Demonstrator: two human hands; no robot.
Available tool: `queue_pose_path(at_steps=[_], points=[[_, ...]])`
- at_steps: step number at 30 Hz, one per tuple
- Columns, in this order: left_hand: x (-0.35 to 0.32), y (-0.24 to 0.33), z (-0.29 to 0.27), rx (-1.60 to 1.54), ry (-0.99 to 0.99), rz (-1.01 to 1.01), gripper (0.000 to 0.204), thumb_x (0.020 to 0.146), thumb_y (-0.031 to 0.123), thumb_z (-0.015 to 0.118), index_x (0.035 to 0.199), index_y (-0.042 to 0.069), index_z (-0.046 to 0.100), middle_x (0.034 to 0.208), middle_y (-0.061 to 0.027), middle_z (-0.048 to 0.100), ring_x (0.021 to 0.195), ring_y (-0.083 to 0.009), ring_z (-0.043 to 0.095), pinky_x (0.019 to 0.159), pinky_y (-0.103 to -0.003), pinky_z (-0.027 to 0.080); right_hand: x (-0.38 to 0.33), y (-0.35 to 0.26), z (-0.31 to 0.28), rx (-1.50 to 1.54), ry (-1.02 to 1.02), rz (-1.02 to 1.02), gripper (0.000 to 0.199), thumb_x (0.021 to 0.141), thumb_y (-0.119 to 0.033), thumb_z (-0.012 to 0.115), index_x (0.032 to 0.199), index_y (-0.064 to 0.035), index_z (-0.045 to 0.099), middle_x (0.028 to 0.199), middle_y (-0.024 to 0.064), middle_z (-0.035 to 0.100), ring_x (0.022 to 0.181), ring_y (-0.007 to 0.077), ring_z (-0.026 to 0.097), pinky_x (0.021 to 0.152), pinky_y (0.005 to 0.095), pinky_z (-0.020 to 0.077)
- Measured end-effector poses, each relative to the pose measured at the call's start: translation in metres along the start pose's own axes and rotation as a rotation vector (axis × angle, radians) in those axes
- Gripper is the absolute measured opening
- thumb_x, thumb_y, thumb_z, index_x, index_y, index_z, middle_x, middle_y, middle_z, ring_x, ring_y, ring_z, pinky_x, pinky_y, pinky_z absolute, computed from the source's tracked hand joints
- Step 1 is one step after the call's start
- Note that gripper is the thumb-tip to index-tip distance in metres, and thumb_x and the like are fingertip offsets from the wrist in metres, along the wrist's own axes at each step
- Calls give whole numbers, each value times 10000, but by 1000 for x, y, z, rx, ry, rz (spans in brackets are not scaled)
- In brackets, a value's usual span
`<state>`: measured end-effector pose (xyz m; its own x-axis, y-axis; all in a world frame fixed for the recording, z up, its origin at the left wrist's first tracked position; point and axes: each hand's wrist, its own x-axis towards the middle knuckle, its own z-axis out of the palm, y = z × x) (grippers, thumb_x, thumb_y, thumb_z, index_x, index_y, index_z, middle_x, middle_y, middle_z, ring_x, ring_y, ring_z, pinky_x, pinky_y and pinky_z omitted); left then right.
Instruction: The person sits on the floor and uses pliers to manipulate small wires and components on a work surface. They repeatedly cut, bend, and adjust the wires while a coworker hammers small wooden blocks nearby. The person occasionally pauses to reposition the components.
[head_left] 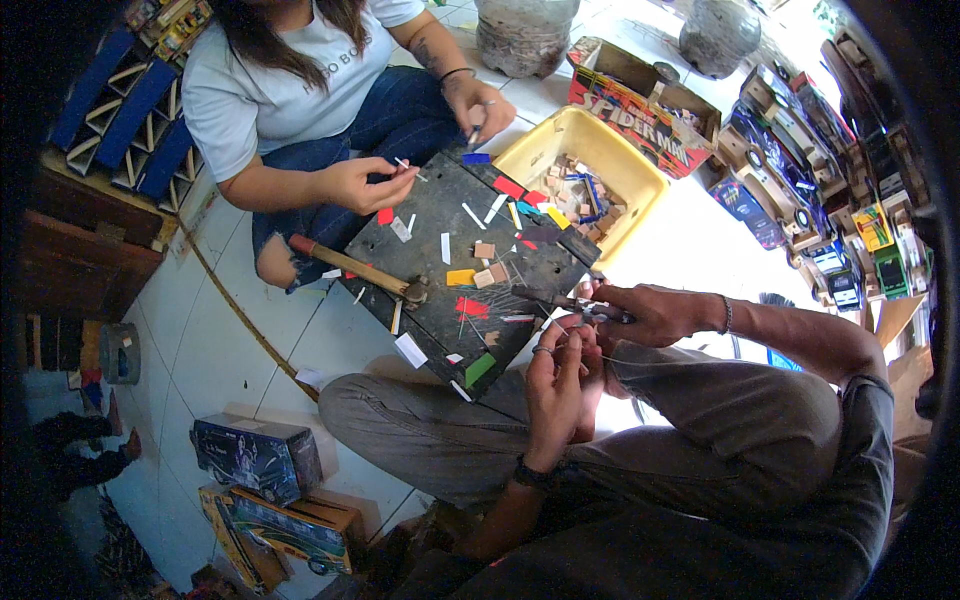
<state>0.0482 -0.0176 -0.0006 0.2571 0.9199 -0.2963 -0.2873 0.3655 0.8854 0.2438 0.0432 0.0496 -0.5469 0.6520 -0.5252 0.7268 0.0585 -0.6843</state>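
Observation:
My right hand (645,315) is closed round a pair of dark pliers (545,297), whose jaws point left over the corner of the low black board. Just below, my left hand (555,375) is closed in a pinch on a thin wire (592,354) beside the pliers. The fingertips partly hide where wire and pliers meet. Several thin wires (490,287), small wooden blocks (491,275) and coloured strips lie on the black board (420,280). A hammer (355,267) with a wooden handle, red at its end, lies across the board's left side.
Opposite me sits a person in a white shirt, small pieces in both hands (370,185). A yellow basin (645,185) of wooden blocks and a red printed box (645,110) stand beyond the board. Toy trucks (255,455) stand at lower left, with more (790,170) at right.

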Motion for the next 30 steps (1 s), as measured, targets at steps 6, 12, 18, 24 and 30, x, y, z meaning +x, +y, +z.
queue_pose_path(at_steps=[6, 12, 18, 24, 30], points=[[2, -16, 1, -26, 51, 24, 255, 1011, 194, 493, 1198, 28, 548, 985, -55, 642, 869, -80, 607, 748, -219, 488, 9, 5, -4, -123, 33, 28, 335, 882, -314, 594, 977, 6, 566, 842, 225, 627, 817, 412, 630, 720, 489, 491], [1, -27, 3, -78, 111, 15, 274, 1007, 175, 497, 1237, 30, 534, 963, -46, 613, 821, -71, 583, 674, -203, 445, 25, 13, 7, -183, 81, 38, 382, 851, -373, 635, 902, 4, 605, 843, 225, 641, 816, 408, 639, 722, 487, 497], [-3, -27, 9, -225, 139, -2, 312, 1010, 183, 495, 1279, 26, 499, 1050, -55, 598, 860, -70, 584, 715, -205, 460, 27, 15, 10, -241, 114, 47, 435, 837, -429, 651, 880, 1, 600, 820, 221, 650, 803, 407, 643, 715, 483, 500], [-2, -29, 8, -204, 151, -4, 331, 1015, 202, 488, 1298, 32, 461, 1100, -63, 586, 896, -98, 594, 755, -229, 476, 31, 16, 7, -198, 115, -31, 418, 866, -422, 633, 890, -10, 572, 799, 217, 647, 779, 406, 640, 689, 485, 490], [3, -18, 4, -423, 275, 50, 334, 1000, 177, 514, 1310, 76, 443, 1066, -62, 553, 896, -148, 563, 813, -302, 486, 11, 6, 10, 46, 116, -69, 498, 909, -487, 590, 957, 8, 558, 841, 168, 587, 865, 314, 607, 832, 430, 453]])
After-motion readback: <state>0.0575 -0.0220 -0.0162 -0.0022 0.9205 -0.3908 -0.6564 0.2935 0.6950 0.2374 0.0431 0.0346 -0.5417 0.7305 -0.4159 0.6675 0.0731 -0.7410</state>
